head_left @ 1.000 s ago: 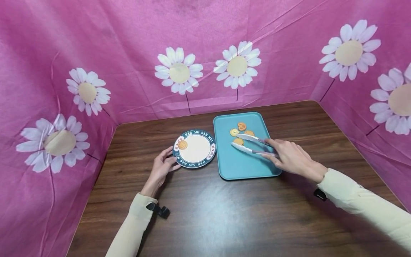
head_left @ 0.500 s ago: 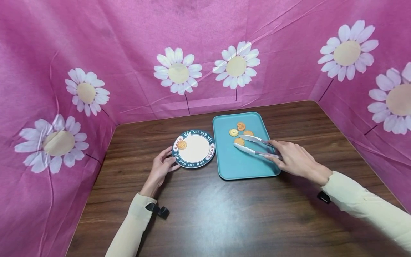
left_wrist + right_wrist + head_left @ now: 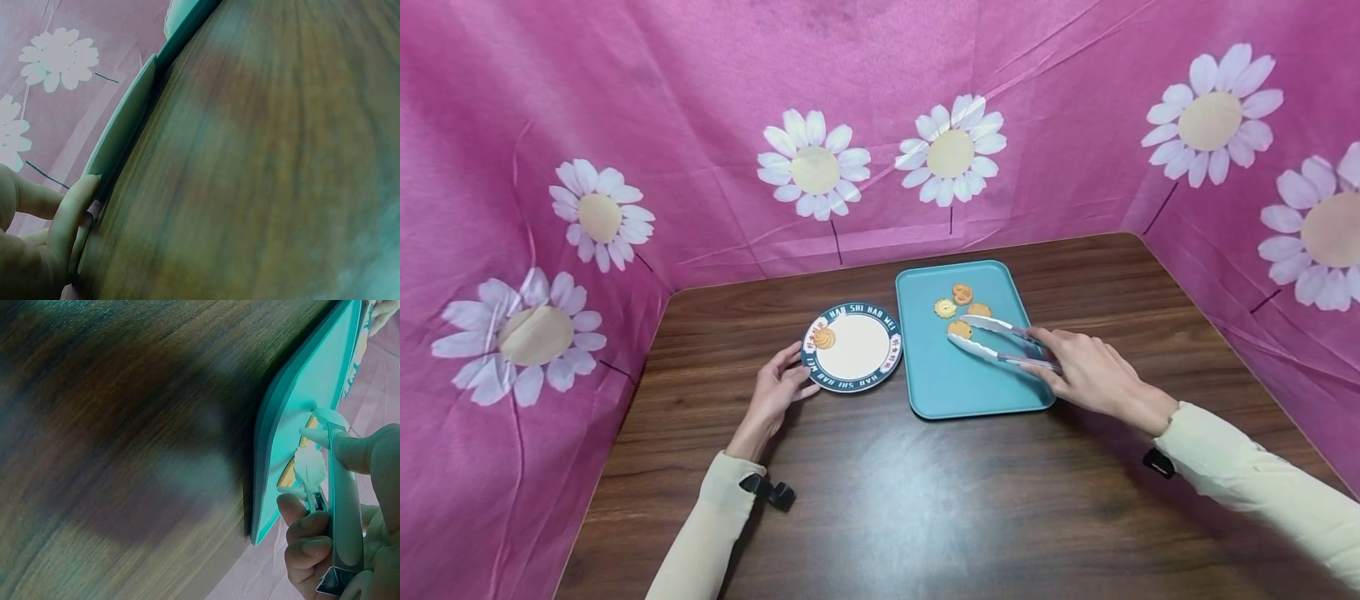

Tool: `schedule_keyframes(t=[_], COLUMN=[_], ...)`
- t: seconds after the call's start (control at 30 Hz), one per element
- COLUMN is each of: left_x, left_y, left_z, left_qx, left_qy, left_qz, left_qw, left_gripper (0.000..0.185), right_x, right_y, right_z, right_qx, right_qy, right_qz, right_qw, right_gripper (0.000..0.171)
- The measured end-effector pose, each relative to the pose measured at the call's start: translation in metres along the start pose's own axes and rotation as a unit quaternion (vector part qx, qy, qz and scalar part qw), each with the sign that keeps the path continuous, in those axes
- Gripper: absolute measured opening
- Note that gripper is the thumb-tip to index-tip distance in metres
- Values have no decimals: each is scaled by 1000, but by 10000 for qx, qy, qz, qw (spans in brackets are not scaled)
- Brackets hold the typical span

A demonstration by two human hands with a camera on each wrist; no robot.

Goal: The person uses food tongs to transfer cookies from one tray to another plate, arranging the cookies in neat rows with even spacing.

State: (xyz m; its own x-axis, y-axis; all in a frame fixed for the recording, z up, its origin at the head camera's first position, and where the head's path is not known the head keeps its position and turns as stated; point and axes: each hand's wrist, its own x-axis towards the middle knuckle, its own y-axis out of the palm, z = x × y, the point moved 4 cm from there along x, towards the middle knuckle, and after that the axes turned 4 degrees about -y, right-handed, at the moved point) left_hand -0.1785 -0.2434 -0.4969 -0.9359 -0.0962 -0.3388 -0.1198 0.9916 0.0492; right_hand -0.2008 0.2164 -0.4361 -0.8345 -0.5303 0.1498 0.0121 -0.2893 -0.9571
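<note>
My right hand (image 3: 1093,371) grips a pair of metal tongs (image 3: 1003,358) over the teal tray (image 3: 973,396). The spread tips of the tongs lie on either side of a round golden cookie (image 3: 959,330); whether they touch it I cannot tell. Close by on the tray are another round cookie (image 3: 980,311), a pale flower-shaped cookie (image 3: 945,308) and a pretzel-shaped cookie (image 3: 962,294). At the left, my left hand (image 3: 772,396) holds the rim of a white plate (image 3: 857,346) with a dark lettered border. A swirled cookie (image 3: 823,337) lies at the plate's left side.
Plate and tray stand side by side on a dark wood-grain table (image 3: 880,492). A pink cloth (image 3: 880,67) printed with large white daisies hangs behind and along both sides.
The tongs have shifted slightly right, and their tips have come closer together about the round cookie, which has moved slightly right. My left hand stays at the plate.
</note>
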Motion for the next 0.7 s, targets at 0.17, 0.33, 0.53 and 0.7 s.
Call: schedule_keyframes(t=[0.17, 0.33, 0.53, 0.7], left_x=[-1, 0, -1, 0], left_y=[0, 1, 0, 0], left_z=[0, 0, 0, 0], left_qx=[-13, -63, -50, -38], left_qy=[20, 41, 16, 21], left_qz=[5, 23, 14, -1], left_qw=[10000, 10000, 10000, 10000], left_gripper=[62, 62, 62, 62], right_x=[0, 0, 0, 1], right_y=[0, 1, -1, -5], right_z=[1, 1, 2, 4], right_qx=[-25, -75, -120, -129], right_qy=[-25, -99, -97, -137], right_qz=[-62, -91, -180, -269], right_qw=[10000, 9999, 9997, 9995], right_gripper=[54, 53, 52, 51])
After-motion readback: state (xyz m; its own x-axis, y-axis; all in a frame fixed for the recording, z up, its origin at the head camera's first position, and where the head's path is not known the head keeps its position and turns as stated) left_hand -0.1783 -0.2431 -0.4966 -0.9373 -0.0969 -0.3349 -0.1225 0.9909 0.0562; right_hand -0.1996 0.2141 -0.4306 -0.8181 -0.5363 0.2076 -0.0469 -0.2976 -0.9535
